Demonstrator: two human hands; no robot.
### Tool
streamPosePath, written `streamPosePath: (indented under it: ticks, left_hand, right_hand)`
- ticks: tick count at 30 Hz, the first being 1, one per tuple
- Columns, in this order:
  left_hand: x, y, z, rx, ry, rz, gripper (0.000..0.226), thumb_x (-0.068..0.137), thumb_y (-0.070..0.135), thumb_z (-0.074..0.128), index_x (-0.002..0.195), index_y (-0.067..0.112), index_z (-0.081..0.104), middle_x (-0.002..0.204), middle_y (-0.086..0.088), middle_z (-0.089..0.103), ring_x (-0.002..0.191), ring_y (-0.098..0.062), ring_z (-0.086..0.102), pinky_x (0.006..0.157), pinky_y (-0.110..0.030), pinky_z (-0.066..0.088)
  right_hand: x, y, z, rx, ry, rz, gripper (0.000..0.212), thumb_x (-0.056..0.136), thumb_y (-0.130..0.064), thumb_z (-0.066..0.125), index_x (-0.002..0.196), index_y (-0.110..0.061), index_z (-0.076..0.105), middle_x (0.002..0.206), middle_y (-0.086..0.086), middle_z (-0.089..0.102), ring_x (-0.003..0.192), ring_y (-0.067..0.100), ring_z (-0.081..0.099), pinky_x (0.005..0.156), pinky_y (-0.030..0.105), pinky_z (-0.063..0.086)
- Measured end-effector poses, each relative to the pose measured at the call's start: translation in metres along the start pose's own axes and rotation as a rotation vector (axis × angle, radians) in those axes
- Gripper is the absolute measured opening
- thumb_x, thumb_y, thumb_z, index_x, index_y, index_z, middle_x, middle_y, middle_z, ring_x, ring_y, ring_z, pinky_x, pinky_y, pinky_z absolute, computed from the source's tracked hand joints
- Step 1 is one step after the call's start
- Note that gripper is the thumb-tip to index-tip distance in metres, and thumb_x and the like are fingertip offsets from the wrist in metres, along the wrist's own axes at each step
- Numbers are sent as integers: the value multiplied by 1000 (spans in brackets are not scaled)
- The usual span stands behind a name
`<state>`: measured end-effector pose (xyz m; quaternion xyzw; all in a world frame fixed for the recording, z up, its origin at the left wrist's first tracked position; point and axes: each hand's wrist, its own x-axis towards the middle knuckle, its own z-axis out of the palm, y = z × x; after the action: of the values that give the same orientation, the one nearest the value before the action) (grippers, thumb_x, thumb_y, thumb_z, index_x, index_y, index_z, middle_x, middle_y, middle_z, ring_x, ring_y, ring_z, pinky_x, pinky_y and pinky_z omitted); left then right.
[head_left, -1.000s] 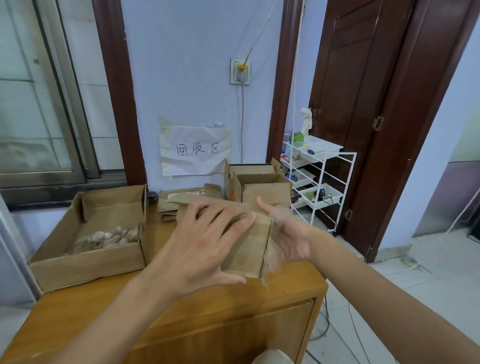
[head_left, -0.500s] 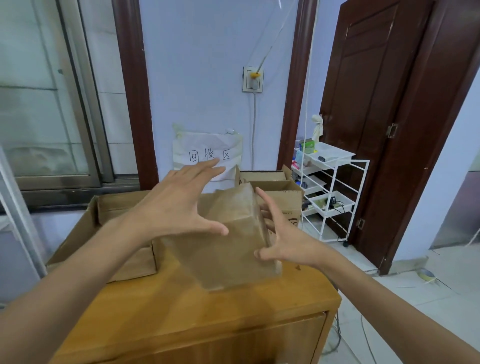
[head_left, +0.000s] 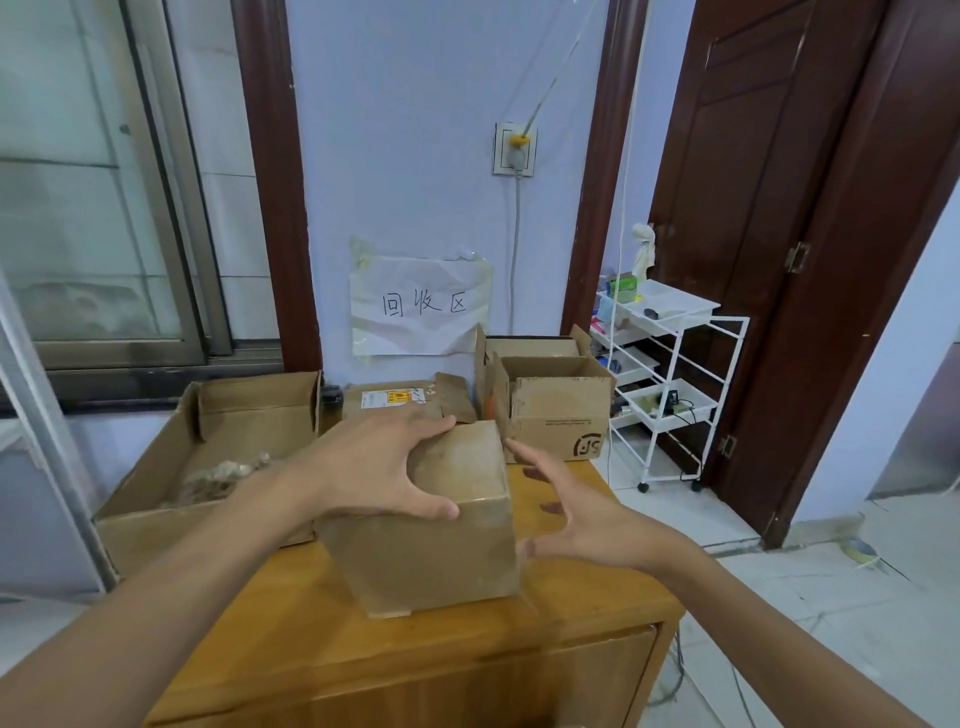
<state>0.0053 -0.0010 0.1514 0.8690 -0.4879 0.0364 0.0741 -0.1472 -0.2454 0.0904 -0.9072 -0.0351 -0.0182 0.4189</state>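
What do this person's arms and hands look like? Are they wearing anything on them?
The left forearm and right forearm are bare all the way to the picture's lower edge, with no sleeve in view. The left hand and right hand wear no gloves, and no watch, bracelet or ring shows.

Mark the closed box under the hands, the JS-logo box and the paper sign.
closed box (head_left: 431, 558): head view, front face.
JS-logo box (head_left: 558, 415): head view, front face.
paper sign (head_left: 421, 312): head view, middle of sheet.
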Motion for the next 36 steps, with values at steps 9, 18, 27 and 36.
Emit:
streamPosePath:
  ticks: [9, 18, 27, 36]
  left_hand:
    - [14, -3, 23, -42, -68, -101, 113, 65, 92, 51, 162, 39, 26, 149, 10, 43, 137, -20, 39, 114, -37, 33]
    - [21, -12, 31, -98, -57, -113, 117, 54, 97, 42, 158, 43, 32, 143, 10, 46, 137, -15, 40, 114, -42, 32]
    - [22, -14, 34, -103, -47, -91, 120, 55, 99, 39, 159, 40, 31, 137, 10, 48, 134, -14, 41, 109, -39, 33]
    - [20, -13, 35, -100, -40, -98, 124, 50, 99, 36, 159, 40, 31, 142, 10, 47, 138, -14, 40, 109, -40, 33]
  right_hand:
    - [8, -12, -3, -76, 276, -28, 44, 90, -67, 65, 125, -42, 62, 107, -18, 69, 105, 4, 67, 89, 44, 61]
    - [32, -33, -10, -287, 313, -8, 20, 82, -45, 87, 89, -29, 76, 77, -29, 69, 75, 2, 68, 71, 33, 58]
    - [47, -66, -22, -844, 123, -24, 14, 90, -49, 73, 89, -35, 73, 87, -20, 71, 91, 2, 65, 75, 38, 58]
    - [59, -83, -4, -1085, 62, 63, 12, 85, -33, 67, 79, -22, 67, 82, -3, 67, 79, 25, 65, 66, 38, 56]
